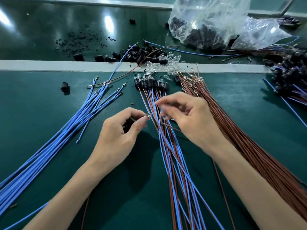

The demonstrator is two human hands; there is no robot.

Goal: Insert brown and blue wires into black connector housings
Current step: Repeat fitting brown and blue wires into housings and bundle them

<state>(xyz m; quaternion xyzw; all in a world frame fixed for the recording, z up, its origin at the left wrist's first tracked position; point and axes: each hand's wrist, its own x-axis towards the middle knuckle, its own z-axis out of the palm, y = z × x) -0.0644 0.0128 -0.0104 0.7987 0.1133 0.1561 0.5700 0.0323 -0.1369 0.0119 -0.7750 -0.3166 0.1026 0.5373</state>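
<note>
Left hand (119, 130) pinching shiny terminal (147, 115), right hand (187, 120) holding brown wire (172, 127)

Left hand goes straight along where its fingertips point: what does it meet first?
Likely the right hand, whose fingers sit just across from the terminal pinched by the left hand. The finished wires lie below; depth is unclear.

On the tabletop (33, 100), a fan of loose wires (49, 146) lies to your left and a thicker wire bundle (249, 146) to your right. Between them lie assembled wire pairs (174, 163), their connector housings (149, 83) at the far ends. Behind these runs a raised strip (49, 65) with small bulbs (166, 63) on it. Beyond it lie loose housings (141, 53), with a plastic bag (216, 22) behind and to their right.
</note>
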